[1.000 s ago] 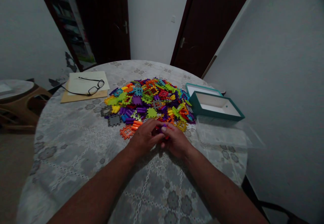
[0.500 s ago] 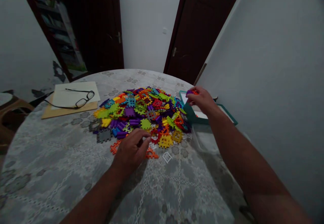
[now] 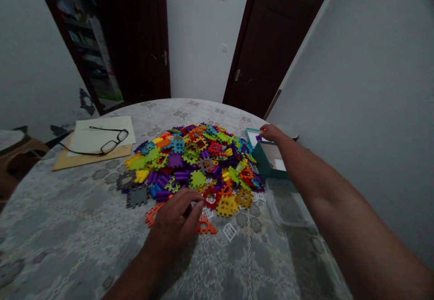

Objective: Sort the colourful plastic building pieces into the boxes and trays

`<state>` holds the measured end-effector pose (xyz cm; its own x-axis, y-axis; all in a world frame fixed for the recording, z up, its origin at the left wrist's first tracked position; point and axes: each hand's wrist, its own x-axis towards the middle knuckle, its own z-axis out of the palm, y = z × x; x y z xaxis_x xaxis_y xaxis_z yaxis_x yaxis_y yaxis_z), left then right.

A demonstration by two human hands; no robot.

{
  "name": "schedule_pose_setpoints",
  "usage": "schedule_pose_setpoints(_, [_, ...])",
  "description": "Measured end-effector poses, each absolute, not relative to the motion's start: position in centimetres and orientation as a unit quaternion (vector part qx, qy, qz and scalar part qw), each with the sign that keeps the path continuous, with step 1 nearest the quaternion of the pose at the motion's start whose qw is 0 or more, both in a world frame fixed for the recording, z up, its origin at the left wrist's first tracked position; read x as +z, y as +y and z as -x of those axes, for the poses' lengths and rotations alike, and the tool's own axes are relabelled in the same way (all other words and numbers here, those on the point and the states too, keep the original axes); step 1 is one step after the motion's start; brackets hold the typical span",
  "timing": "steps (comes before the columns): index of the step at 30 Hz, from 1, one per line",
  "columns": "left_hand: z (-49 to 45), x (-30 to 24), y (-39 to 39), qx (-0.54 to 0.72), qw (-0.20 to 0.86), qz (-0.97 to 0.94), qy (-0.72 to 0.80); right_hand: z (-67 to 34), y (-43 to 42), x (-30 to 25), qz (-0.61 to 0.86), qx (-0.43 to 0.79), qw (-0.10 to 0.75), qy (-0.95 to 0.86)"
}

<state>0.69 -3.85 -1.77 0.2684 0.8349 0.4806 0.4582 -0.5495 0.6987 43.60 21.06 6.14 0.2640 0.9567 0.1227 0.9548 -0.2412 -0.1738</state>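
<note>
A heap of colourful plastic interlocking pieces lies in the middle of a round table with a lace-patterned cloth. My left hand rests palm down at the heap's near edge, fingers curled loosely over the cloth beside an orange triangular piece and a white window piece. My right hand reaches over the teal box at the right, fingers pinched on a small purple and red piece.
A clear plastic lid lies in front of the teal box. Glasses sit on papers at the far left. A wall runs close on the right; dark doors and a clock stand behind.
My hands parted from in front of me. The right hand carried a small piece to the teal box and has moved a little farther over it. The left hand stayed at the heap's edge.
</note>
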Motion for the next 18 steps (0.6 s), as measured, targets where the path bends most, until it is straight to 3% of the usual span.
schedule_pose_setpoints(8, [-0.6,-2.0,-3.5,0.412,0.200,-0.769,0.446,-40.5,17.8,7.1,0.770,-0.039,0.140,-0.622])
schedule_pose_setpoints(14, [-0.3,-2.6,-2.9,0.384,0.180,-0.775,0.468,-33.8,7.2,8.7,0.656,-0.038,0.255,-0.710])
schedule_pose_setpoints(18, [-0.1,-2.9,-2.5,0.357,0.176,-0.781,0.481,-29.5,-2.7,6.8,0.569,0.068,0.183,-0.799])
